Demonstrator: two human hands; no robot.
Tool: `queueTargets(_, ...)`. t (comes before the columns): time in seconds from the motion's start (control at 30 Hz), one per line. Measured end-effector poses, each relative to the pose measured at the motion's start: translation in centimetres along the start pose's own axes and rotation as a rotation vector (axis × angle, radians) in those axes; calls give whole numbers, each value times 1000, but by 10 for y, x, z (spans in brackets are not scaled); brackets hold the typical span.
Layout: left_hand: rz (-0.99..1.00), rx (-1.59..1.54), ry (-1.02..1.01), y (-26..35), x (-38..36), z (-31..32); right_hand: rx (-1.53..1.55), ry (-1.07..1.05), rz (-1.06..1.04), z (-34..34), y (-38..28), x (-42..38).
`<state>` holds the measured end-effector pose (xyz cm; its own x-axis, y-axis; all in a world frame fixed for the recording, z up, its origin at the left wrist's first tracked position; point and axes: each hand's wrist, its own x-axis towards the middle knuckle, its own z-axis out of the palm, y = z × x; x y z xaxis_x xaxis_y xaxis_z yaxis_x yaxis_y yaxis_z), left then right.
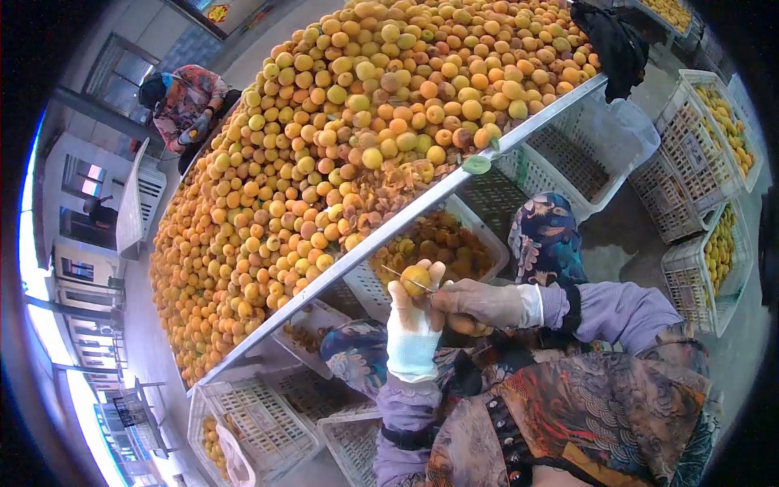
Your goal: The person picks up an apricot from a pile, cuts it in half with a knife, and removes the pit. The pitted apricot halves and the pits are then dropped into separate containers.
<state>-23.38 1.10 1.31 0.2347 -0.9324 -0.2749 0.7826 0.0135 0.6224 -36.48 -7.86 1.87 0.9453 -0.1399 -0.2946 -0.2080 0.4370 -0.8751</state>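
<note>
My left hand, in a white glove, holds a yellow apricot up at its fingertips. My right hand, in a worn grey glove, grips a small knife whose thin blade lies across the apricot. Both hands are over my lap, just below the metal edge of a long table piled with several hundred yellow and orange apricots.
White plastic crates stand under and beside the table: one with cut fruit, an empty one, others with apricots. Another person works at the table's far side. A dark cloth hangs on the table edge.
</note>
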Motion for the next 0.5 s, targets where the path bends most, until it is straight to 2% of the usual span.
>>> queueTargets(0.03, 8, -24, -6, -2, 2, -1, 37, -39, -76, 0, 3, 1)
queueTargets(0.17, -25, -106, -36, 2, -1, -1, 106, 34, -14, 3, -5, -6)
queueTargets(0.23, 105, 122, -72, 9, -1, 1, 119, 15, 99, 0, -13, -7)
queueTargets(0.27, 109, 124, -80, 9, 2, 2, 113, 18, 93, -3, -15, -7)
queueTargets(0.37, 222, 392, -33, 8, 7, -4, 118, -15, 116, -6, -16, -7)
queueTargets(0.47, 119, 266, 28, 5, 3, 0, 154, 27, 49, -5, -4, -5)
queueTargets(0.5, 71, 108, 8, -1, 4, -6, 163, 25, 22, -4, 2, -2)
